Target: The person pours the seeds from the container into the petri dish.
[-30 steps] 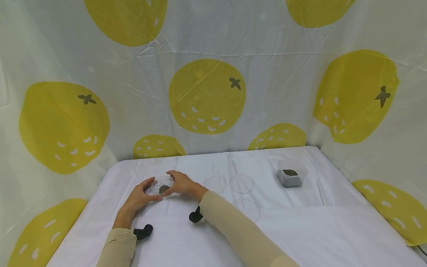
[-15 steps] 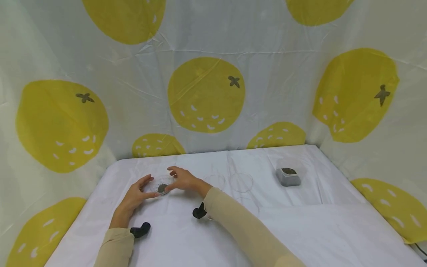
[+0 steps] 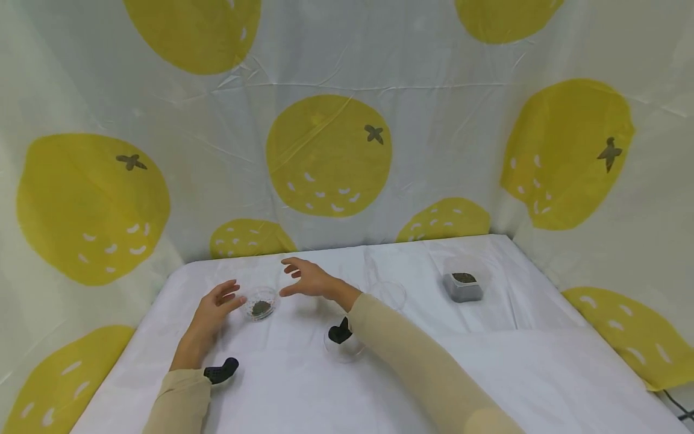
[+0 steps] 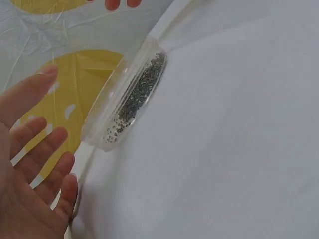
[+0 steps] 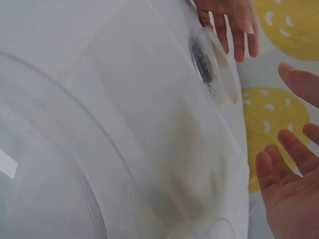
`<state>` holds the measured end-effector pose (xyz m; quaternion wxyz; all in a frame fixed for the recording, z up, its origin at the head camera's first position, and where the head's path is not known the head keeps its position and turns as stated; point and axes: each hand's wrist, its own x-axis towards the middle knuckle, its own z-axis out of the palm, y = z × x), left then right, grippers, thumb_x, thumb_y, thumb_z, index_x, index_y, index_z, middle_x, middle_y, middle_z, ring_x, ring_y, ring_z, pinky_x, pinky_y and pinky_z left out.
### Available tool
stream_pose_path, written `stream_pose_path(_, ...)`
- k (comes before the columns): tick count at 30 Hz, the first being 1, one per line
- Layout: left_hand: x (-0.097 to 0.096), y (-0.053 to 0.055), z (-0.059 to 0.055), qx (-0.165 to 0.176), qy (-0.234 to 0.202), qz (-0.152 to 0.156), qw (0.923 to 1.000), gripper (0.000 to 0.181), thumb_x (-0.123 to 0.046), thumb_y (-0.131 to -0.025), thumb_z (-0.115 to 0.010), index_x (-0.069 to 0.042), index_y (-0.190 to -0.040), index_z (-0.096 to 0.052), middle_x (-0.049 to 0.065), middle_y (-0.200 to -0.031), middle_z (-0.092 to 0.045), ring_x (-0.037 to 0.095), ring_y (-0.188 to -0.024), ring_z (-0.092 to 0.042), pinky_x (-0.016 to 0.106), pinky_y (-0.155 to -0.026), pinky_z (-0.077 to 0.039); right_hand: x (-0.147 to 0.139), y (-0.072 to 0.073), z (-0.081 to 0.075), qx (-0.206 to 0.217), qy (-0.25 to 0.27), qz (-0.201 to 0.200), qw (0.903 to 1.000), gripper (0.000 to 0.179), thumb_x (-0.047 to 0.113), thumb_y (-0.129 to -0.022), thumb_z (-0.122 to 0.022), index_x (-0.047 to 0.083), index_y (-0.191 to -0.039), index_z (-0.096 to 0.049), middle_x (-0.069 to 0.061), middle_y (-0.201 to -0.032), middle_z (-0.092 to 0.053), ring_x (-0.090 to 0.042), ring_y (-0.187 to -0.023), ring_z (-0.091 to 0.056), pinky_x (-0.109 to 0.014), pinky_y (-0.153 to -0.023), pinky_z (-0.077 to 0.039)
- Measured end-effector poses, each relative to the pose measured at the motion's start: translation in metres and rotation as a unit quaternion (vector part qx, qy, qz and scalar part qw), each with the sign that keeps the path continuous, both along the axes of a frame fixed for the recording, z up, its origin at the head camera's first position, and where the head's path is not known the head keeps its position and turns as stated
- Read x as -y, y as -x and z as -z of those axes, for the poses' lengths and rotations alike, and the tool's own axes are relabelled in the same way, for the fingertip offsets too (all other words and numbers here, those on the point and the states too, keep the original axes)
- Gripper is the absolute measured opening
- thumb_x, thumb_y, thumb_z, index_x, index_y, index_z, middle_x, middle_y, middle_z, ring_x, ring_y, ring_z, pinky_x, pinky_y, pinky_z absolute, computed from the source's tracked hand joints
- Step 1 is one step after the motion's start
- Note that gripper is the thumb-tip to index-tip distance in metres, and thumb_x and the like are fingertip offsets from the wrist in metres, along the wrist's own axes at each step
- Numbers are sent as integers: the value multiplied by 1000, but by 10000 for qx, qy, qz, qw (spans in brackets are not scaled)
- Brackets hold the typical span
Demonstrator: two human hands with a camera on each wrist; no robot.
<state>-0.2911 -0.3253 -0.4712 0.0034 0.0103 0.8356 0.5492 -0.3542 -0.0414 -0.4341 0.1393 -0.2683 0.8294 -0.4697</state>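
A clear round shallow dish (image 3: 267, 294) holding a heap of dark grains (image 3: 261, 308) stands on the white cloth at the far left. To its left is my left hand (image 3: 210, 312), fingers spread and apart from the dish. On the other side my right hand (image 3: 310, 281) is raised above the cloth, its fingers relaxed and holding nothing. In the left wrist view the dish (image 4: 102, 134) appears edge-on beyond the left thumb, grains gathered along its bottom. The right wrist view shows both hands with the dish (image 5: 218, 94) in the distance.
Under my right wrist lies a clear round dish or lid (image 3: 344, 360), with another (image 3: 402, 295) behind the forearm. A lidded-looking plastic tub (image 3: 464, 293) of dark grains sits at the right. The patterned curtain (image 3: 328, 157) borders the table's back edge.
Both hands have let go of the dish with grains and drawn apart. The right hand has risen and moved right; the left has shifted slightly left. The dish stays on the cloth.
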Motion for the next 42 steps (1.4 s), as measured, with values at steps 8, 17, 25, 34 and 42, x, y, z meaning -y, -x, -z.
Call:
stream_pose_path(8, -18, 14, -17, -463, 287, 92, 9985, 71, -32, -100, -72, -3, -156, -40, 21, -153, -47, 41, -145, -37, 59, -116, -32, -28, 10, -9, -82, 140, -21, 9999, 79, 23, -89, -85, 14, -156, -44, -11, -148, -54, -28, -136, -50, -36, -103, -49)
stream_pose_path(17, -46, 20, -19, -407, 312, 451, 9977, 66, -26, -101, -71, -2, -155, -41, 22, -150, -49, 41, -142, -41, 59, -113, -35, -57, 14, -18, -84, 183, -18, 9998, 79, 25, -91, -84, 16, -158, -43, -10, -152, -51, -30, -139, -47, -38, -102, -50)
stream_pose_path(25, -61, 23, -23, -509, 205, 521, 9971, 63, -23, -100, -72, -4, -153, -44, 24, -149, -51, 41, -139, -45, 59, -112, -37, -86, 18, -25, -190, 262, 50, 9995, 78, 25, -92, -82, 15, -159, -42, -12, -153, -48, -31, -141, -44, -42, -105, -48)
stream_pose_path(34, -76, 32, -24, -597, 160, 672, 9958, 63, -25, -100, -73, -6, -153, -46, 21, -147, -54, 38, -136, -49, 57, -111, -40, -111, 16, -34, -251, 324, 148, 9990, 77, 23, -93, -81, 13, -159, -41, -11, -153, -49, -32, -143, -42, -45, -108, -45)
stream_pose_path(42, -95, 38, -19, -720, 96, 922, 9931, 62, -21, -98, -75, -6, -152, -48, 23, -145, -55, 38, -133, -52, 56, -108, -44, -128, 17, -37, -323, 378, 59, 9987, 76, 20, -94, -79, 10, -158, -40, -14, -153, -47, -34, -143, -41, -44, -110, -43)
